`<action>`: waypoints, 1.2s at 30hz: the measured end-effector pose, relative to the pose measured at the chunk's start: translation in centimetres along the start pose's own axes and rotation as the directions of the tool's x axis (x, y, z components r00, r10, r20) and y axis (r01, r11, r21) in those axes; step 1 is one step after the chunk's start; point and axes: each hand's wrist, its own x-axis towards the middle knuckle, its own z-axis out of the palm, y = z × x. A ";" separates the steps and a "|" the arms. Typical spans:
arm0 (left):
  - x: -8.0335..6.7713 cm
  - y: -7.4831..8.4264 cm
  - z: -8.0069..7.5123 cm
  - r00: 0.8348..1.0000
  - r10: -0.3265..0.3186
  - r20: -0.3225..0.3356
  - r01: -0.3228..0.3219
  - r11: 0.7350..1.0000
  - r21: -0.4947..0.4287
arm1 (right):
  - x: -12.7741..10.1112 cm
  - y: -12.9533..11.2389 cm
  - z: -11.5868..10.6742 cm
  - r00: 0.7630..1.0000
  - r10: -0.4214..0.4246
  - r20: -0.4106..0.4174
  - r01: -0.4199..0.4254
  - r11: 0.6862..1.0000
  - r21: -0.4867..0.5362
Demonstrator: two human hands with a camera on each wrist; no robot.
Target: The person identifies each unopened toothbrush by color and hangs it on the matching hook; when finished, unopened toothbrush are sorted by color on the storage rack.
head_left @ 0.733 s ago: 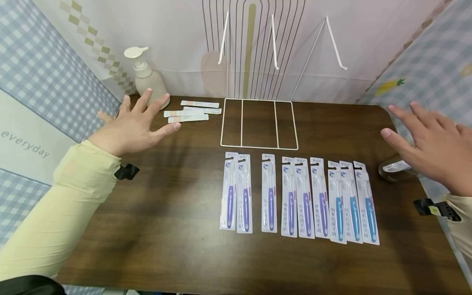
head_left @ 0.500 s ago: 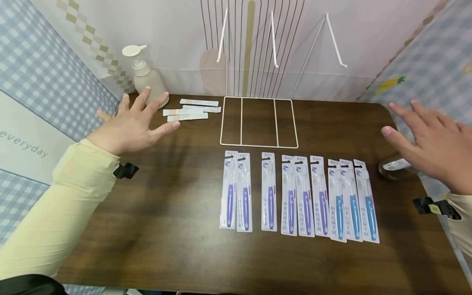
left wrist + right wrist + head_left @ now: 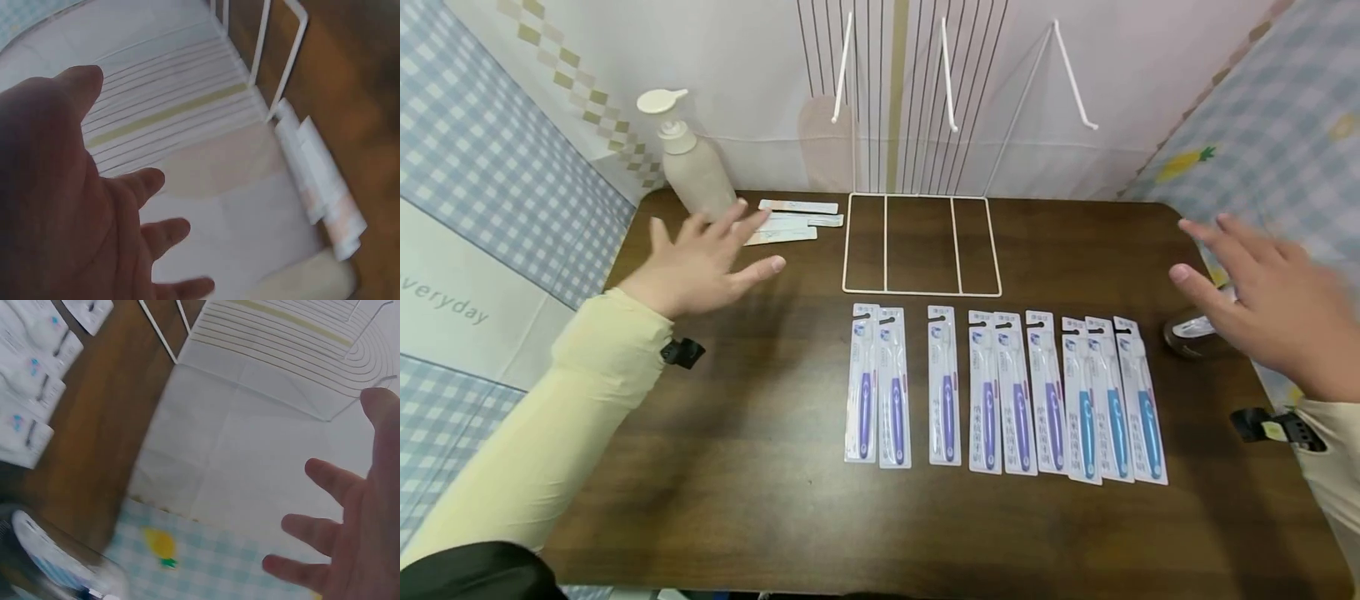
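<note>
Both the left hand (image 3: 700,262) and the right hand (image 3: 1273,308) are held spread, empty, above the counter (image 3: 737,433) at the frame's sides.

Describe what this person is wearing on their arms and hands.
Both arms wear long pale yellow sleeves reaching the wrists. A small black clip-like piece sits at the left cuff, and another with a yellow tag at the right. The hands are bare, with no gloves.
</note>
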 end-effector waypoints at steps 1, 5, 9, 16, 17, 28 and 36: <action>0.6 0.2 0.9 1.000 0.016 0.020 -0.016 1.000 -0.015 | -0.1 0.2 0.5 1.000 -0.024 -0.009 0.025 0.999 0.031; 3.6 1.0 5.1 0.996 0.067 0.060 -0.060 0.992 -0.109 | -0.7 0.7 3.2 0.995 -0.060 -0.077 0.071 0.985 0.159; 6.5 1.9 8.7 0.995 0.095 0.042 -0.089 0.986 -0.141 | -1.8 1.0 6.4 0.993 0.006 -0.118 0.030 0.955 0.297; 9.2 3.0 12.7 0.995 0.098 0.033 -0.093 0.987 -0.128 | -3.8 3.2 12.3 0.995 0.072 -0.070 -0.040 0.923 0.384; 9.4 3.1 13.0 0.995 0.099 0.029 -0.094 0.988 -0.126 | -4.2 3.6 13.0 0.996 0.076 -0.045 -0.053 0.923 0.381; 10.6 3.6 14.8 0.994 0.097 -0.040 -0.102 0.986 -0.135 | -5.0 5.1 16.5 0.983 0.172 0.059 -0.181 0.897 0.403; 11.1 3.7 15.5 0.995 0.081 -0.053 -0.088 0.987 -0.136 | -5.4 5.3 16.5 0.973 0.229 -0.011 -0.202 0.876 0.438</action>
